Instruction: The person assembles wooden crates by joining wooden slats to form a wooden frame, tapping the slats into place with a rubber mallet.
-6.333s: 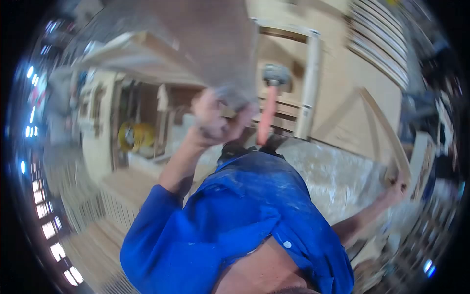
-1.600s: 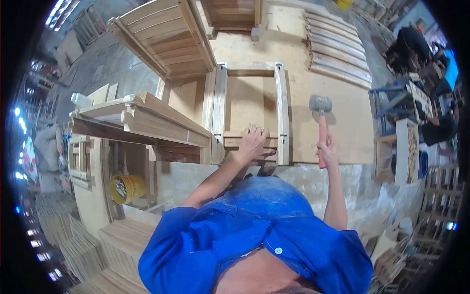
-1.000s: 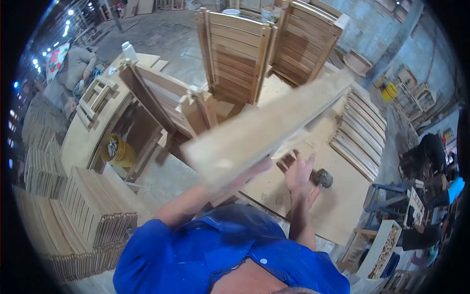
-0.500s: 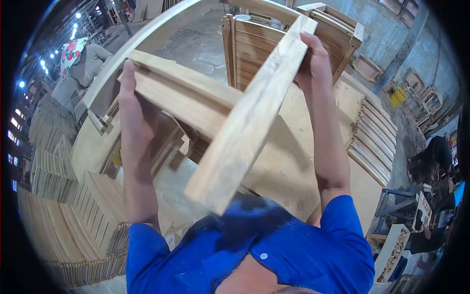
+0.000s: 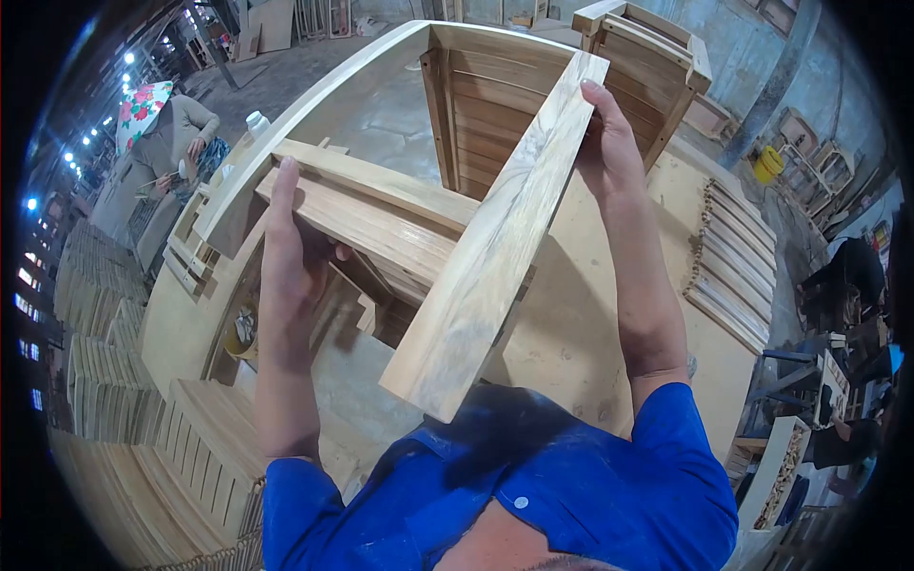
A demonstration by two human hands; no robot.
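A pale wooden frame [image 5: 505,228] hangs tilted in front of me, held in both hands. It has a wide grained board near me, a double crossbar [image 5: 381,219] and a long curved rail [image 5: 324,81] on the far side. My left hand [image 5: 290,243] closes round the crossbar near its left end, thumb on top. My right hand [image 5: 609,143] grips the upper right end of the wide board, thumb on its face and the other fingers hidden behind it.
Below the frame spreads a light worktable [image 5: 562,333], with a row of wooden slats [image 5: 733,266] on its right. A slatted wooden piece [image 5: 495,114] stands behind. Stacked slatted panels [image 5: 190,447] fill the left. A person in a flowered hat [image 5: 171,143] works at far left; a yellow bucket [image 5: 768,165] sits right.
The frame has dropped slightly and its far curved rail has come further into view. My left hand has shifted a little right and down with it; both hands keep their hold.
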